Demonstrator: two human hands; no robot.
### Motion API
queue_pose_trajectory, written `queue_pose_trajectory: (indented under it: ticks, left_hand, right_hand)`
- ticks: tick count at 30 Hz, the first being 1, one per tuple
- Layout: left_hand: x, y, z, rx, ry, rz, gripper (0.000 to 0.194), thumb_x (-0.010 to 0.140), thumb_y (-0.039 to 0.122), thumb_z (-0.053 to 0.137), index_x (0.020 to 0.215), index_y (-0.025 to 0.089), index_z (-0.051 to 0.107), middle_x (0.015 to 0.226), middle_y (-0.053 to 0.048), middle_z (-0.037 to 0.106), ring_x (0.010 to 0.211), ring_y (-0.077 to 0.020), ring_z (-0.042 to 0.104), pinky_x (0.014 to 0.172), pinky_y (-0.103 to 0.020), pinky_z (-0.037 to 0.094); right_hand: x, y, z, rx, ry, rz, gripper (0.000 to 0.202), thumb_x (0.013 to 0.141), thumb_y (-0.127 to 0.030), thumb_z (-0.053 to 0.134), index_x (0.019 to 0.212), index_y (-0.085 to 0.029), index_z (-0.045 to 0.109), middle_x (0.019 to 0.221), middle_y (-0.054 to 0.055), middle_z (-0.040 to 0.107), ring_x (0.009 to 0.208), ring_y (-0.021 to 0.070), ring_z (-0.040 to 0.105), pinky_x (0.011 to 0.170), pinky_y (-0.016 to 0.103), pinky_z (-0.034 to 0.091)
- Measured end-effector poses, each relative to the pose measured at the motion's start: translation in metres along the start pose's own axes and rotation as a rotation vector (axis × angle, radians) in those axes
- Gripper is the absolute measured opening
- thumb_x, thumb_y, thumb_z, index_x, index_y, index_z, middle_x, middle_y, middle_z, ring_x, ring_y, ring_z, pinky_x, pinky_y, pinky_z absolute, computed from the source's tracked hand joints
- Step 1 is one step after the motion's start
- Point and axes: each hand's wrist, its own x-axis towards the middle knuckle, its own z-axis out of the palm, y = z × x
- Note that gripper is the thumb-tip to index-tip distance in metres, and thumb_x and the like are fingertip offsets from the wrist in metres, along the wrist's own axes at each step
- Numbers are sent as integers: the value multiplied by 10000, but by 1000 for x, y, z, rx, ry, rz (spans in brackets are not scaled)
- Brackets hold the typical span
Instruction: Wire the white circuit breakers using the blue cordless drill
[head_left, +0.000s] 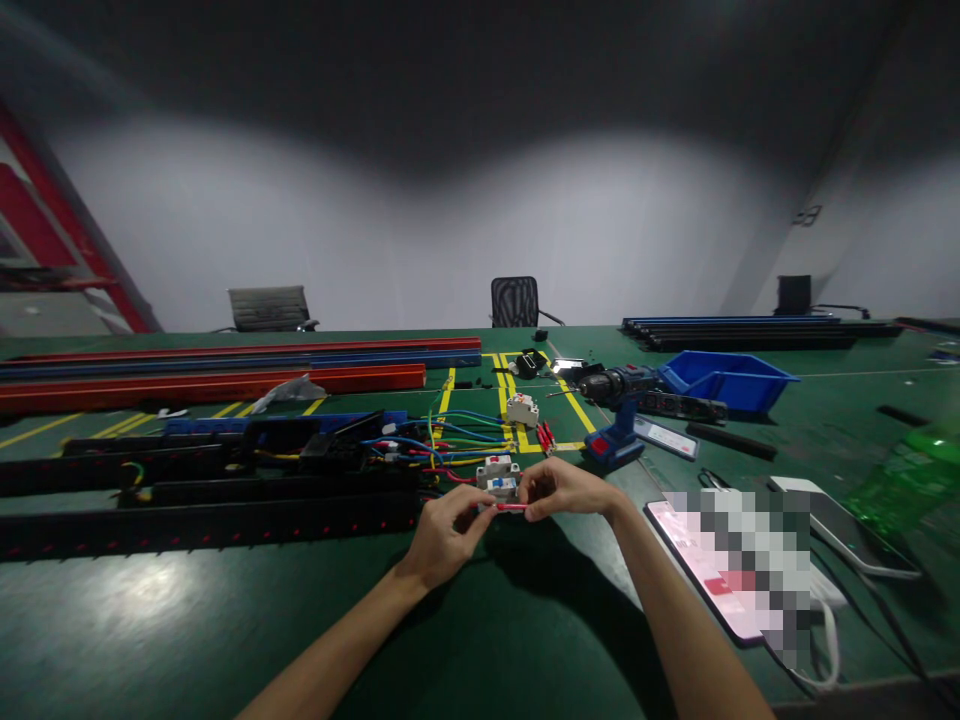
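A short red wire (512,507) stretches level between my two hands. Its left end is pinched by the thumb and fingertips of my left hand (444,535). My right hand (564,488) is closed on the other end. Just beyond the fingertips are two white circuit breakers, one with a red switch (493,466) and a nearer one with a blue switch (501,486), partly hidden by the hands. Farther back stands another white breaker (523,409), with several short red wires (545,437) lying to its right. Blue, yellow and green wires (457,430) run in from the left.
Long black rails (225,515) lie at left, with orange and blue profiles (360,376) behind. A cordless drill (616,412) stands at right before a blue bin (727,383). Nearer are a pink-screened device (690,570), a white-edged tablet (847,530) and a green bottle (907,475).
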Motion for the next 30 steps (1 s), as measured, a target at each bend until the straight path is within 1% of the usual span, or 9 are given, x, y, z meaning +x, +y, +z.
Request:
queue_pose_trajectory:
  ticks: [2, 4, 8, 11, 14, 19, 23, 28, 30]
  left_hand:
    - [0, 1, 0, 12, 1, 8, 163, 930, 329, 613, 991, 206, 700, 917, -44, 711, 677, -126, 618, 608, -238, 490]
    - [0, 1, -1, 27, -8, 2, 181, 916, 337, 632, 1032, 210, 688, 946, -41, 707, 639, -110, 602, 589, -230, 493]
    - [0, 1, -2, 45, -31, -21, 297, 875, 344, 677, 1142, 220, 637, 1045, -46, 677, 566, -77, 565, 531, -211, 495]
    - [0, -1, -1, 57, -55, -38, 358, 870, 331, 677, 1205, 233, 598, 1161, -55, 639, 547, -57, 561, 516, -206, 500]
    - [-1, -6, 1, 92, -70, -56, 392, 873, 315, 668, 1247, 246, 572, 1239, -62, 609, 530, -48, 558, 511, -212, 498]
    - [0, -12, 3, 167, -69, -75, 398, 899, 307, 628, 1287, 264, 555, 1276, -64, 608, 534, -65, 561, 534, -234, 506]
    - [1, -14, 4, 207, -103, -98, 418, 909, 283, 604, 1321, 282, 536, 1283, -50, 621, 550, -82, 578, 586, -255, 526]
    - [0, -18, 4, 250, -153, -82, 502, 888, 194, 585, 1376, 284, 504, 1306, -53, 629, 562, -101, 600, 658, -286, 559]
    - [0, -19, 4, 267, -156, -69, 527, 874, 148, 571, 1381, 279, 510, 1285, -52, 650, 608, -121, 634, 691, -293, 573]
  right_hand:
    - [0, 0, 0, -4, 1, -4, 333, 712, -429, 815, 869, -157, 705, 765, -14, 657, 700, 123, 583, 628, 220, 425]
    - [-2, 0, -4, -13, 11, -3, 331, 709, -429, 815, 863, -161, 694, 756, -20, 649, 684, 120, 575, 616, 217, 419]
    - [-15, 6, -19, -102, 43, 59, 319, 710, -421, 802, 871, -168, 693, 755, -15, 657, 690, 134, 594, 612, 222, 422]
    - [-26, 14, -31, -218, 87, 123, 279, 692, -367, 793, 864, -163, 712, 754, -4, 666, 704, 148, 606, 622, 233, 435]
    - [-31, 20, -38, -328, 145, 176, 226, 684, -303, 758, 854, -158, 723, 756, 3, 674, 701, 154, 610, 625, 242, 443]
    - [-25, 28, -36, -403, 192, 222, 183, 649, -219, 731, 826, -168, 731, 749, -2, 681, 680, 154, 604, 600, 243, 424]
    - [-20, 34, -35, -469, 235, 258, 179, 614, -162, 723, 792, -175, 733, 740, -6, 687, 668, 152, 599, 587, 243, 407]
    - [-16, 40, -34, -517, 255, 252, 161, 608, -160, 725, 767, -180, 715, 742, -12, 693, 671, 151, 606, 595, 242, 410]
    - [-15, 41, -33, -526, 255, 239, 162, 613, -164, 724, 774, -181, 714, 750, -14, 696, 677, 150, 610, 607, 242, 416]
